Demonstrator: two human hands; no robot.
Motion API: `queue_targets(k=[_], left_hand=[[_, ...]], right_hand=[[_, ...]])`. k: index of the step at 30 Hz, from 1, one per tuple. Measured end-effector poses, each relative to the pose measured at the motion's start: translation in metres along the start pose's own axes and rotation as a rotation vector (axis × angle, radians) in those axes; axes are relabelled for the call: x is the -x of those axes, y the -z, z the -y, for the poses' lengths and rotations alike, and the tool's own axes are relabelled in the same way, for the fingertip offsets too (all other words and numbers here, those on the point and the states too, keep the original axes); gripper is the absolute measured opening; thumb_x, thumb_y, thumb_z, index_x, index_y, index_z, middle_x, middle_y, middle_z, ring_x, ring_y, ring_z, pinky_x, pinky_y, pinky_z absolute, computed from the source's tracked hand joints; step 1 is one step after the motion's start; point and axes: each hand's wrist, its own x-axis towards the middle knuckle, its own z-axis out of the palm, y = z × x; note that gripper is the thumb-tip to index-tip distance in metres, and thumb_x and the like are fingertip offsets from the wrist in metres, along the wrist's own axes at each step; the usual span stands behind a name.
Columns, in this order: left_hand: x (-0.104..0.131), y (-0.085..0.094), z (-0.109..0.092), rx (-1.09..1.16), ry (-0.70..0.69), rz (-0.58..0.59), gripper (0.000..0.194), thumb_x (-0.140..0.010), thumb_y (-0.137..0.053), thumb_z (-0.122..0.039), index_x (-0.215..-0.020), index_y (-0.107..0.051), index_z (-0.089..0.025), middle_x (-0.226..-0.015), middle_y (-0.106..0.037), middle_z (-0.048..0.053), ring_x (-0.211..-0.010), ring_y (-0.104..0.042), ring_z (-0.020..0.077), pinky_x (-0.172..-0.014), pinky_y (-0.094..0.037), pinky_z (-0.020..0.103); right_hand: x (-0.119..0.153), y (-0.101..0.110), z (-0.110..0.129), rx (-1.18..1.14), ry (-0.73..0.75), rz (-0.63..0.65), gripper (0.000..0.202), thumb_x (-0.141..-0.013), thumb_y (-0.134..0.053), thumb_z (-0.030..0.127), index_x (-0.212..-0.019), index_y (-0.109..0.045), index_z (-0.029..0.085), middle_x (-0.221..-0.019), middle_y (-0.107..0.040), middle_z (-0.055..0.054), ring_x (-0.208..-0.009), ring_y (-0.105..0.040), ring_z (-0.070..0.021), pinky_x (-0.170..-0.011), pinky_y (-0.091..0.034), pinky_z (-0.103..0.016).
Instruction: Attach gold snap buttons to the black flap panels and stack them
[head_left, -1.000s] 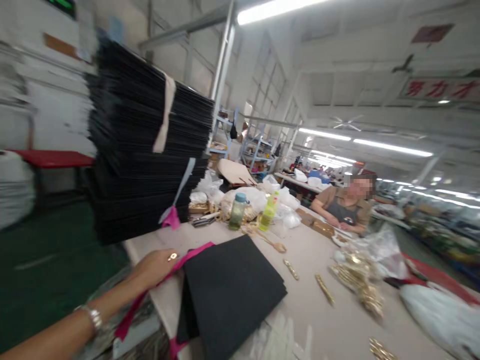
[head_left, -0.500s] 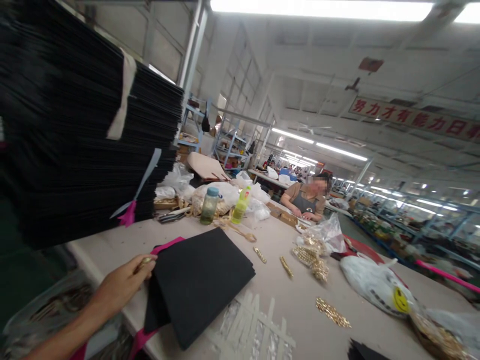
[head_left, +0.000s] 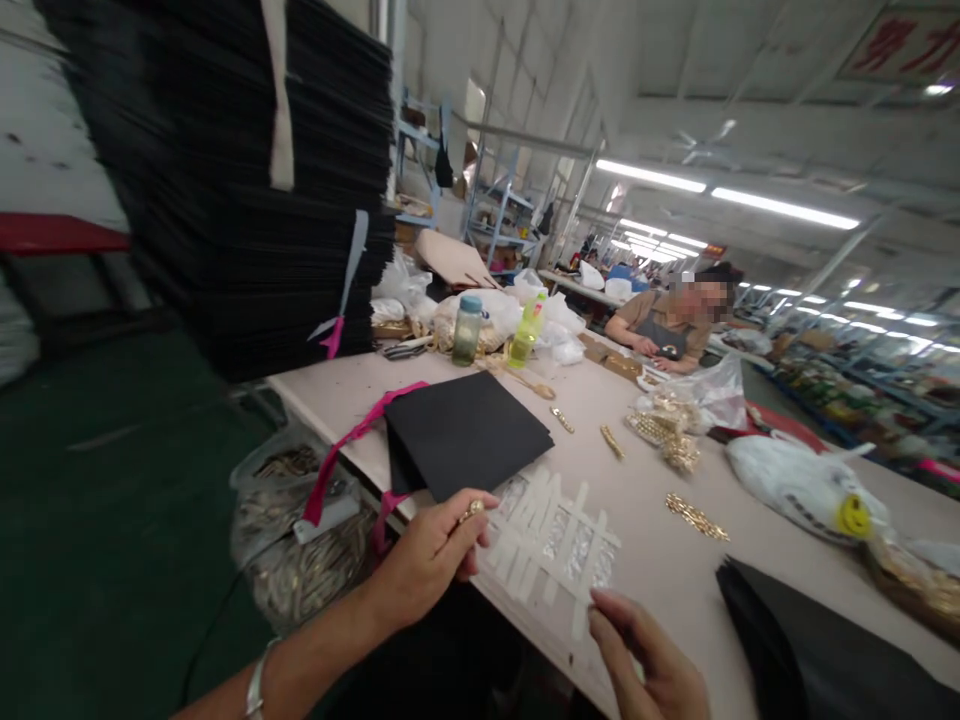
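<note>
My left hand [head_left: 442, 545] is closed around a small gold metal piece [head_left: 471, 510], in front of a stack of black sheets [head_left: 465, 430]. My right hand [head_left: 645, 655] hovers by the table's near edge with thumb and fingers apart; nothing shows between them. Between the hands, pale strips [head_left: 555, 540] lie on clear plastic. More black sheets [head_left: 832, 630] are at the right. Gold chain pieces [head_left: 697, 516] rest on the tabletop [head_left: 645, 490].
A tall black stack [head_left: 300, 180] rises at the left. Behind stand a blue-capped bottle [head_left: 466, 332] and a yellow-green bottle [head_left: 527, 332]. A person [head_left: 671, 315] sits across. Plastic bags [head_left: 795, 480] lie at right; a bag of metal parts [head_left: 300, 540] hangs below the edge.
My left hand has moved right, away from the black sheets' left edge, with the gold piece. My right hand has come into view at the bottom. The view has shifted left and down.
</note>
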Motion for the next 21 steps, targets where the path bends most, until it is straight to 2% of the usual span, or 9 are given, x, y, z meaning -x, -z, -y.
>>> queue_targets(k=[2, 4, 7, 9, 11, 15, 21], left_hand=[[0.007, -0.004, 0.0, -0.134, -0.059, 0.028, 0.04, -0.099, -0.037, -0.043, -0.127, -0.052, -0.019, -0.08, -0.061, -0.003, -0.058, -0.059, 0.009, -0.057, -0.049, 0.021], [0.011, -0.007, 0.001, -0.3, -0.156, 0.013, 0.037, -0.101, -0.036, -0.037, -0.131, -0.05, -0.021, -0.088, -0.066, -0.001, -0.073, -0.066, 0.011, -0.071, -0.054, 0.023], [0.015, -0.011, 0.006, -0.519, -0.406, -0.076, 0.037, -0.101, -0.037, -0.026, -0.137, -0.043, -0.021, -0.121, -0.066, 0.005, -0.111, -0.063, 0.0148, -0.097, -0.051, 0.029], [0.015, -0.013, 0.011, -0.638, -0.579, -0.15, 0.039, -0.1, -0.038, -0.019, -0.138, -0.041, -0.017, -0.131, -0.061, 0.009, -0.12, -0.058, 0.0165, -0.103, -0.049, 0.032], [0.014, -0.015, 0.016, -0.716, -0.684, -0.218, 0.04, -0.099, -0.039, -0.016, -0.139, -0.04, -0.013, -0.124, -0.065, 0.011, -0.114, -0.061, 0.0176, -0.098, -0.053, 0.033], [0.011, -0.016, 0.025, -0.799, -0.748, -0.311, 0.04, -0.099, -0.038, -0.015, -0.138, -0.041, -0.01, -0.111, -0.068, 0.012, -0.1, -0.064, 0.0194, -0.087, -0.057, 0.034], [0.008, -0.012, 0.039, -0.852, -0.726, -0.266, 0.046, -0.098, -0.037, -0.012, -0.144, -0.033, -0.007, -0.113, -0.066, 0.014, -0.098, -0.062, 0.0209, -0.086, -0.057, 0.037]], right_hand=[[-0.011, -0.02, 0.025, -0.095, 0.116, 0.102, 0.026, -0.087, -0.063, 0.041, -0.098, -0.073, 0.02, -0.096, -0.074, -0.006, -0.089, -0.068, -0.0207, -0.079, -0.053, -0.023], [-0.02, -0.033, 0.05, -0.124, 0.189, 0.156, 0.021, -0.089, -0.061, 0.035, -0.1, -0.072, 0.021, -0.094, -0.073, -0.004, -0.085, -0.068, -0.0174, -0.077, -0.052, -0.022], [-0.027, -0.046, 0.078, -0.16, 0.192, 0.183, 0.019, -0.091, -0.059, 0.031, -0.102, -0.072, 0.023, -0.096, -0.073, -0.002, -0.085, -0.067, -0.015, -0.079, -0.051, -0.021], [-0.031, -0.053, 0.088, -0.201, 0.149, 0.214, 0.019, -0.091, -0.059, 0.031, -0.103, -0.072, 0.024, -0.097, -0.074, -0.001, -0.086, -0.067, -0.0146, -0.079, -0.051, -0.021], [-0.035, -0.059, 0.091, -0.267, 0.084, 0.253, 0.019, -0.09, -0.06, 0.031, -0.103, -0.072, 0.024, -0.098, -0.074, -0.001, -0.088, -0.067, -0.015, -0.08, -0.052, -0.021], [-0.043, -0.071, 0.086, -0.392, -0.03, 0.311, 0.019, -0.088, -0.064, 0.033, -0.102, -0.073, 0.023, -0.099, -0.074, -0.002, -0.092, -0.068, -0.0173, -0.083, -0.052, -0.024], [-0.049, -0.081, 0.081, -0.446, -0.094, 0.349, 0.021, -0.085, -0.066, 0.035, -0.097, -0.074, 0.02, -0.093, -0.074, -0.005, -0.086, -0.068, -0.0188, -0.081, -0.054, -0.027]])
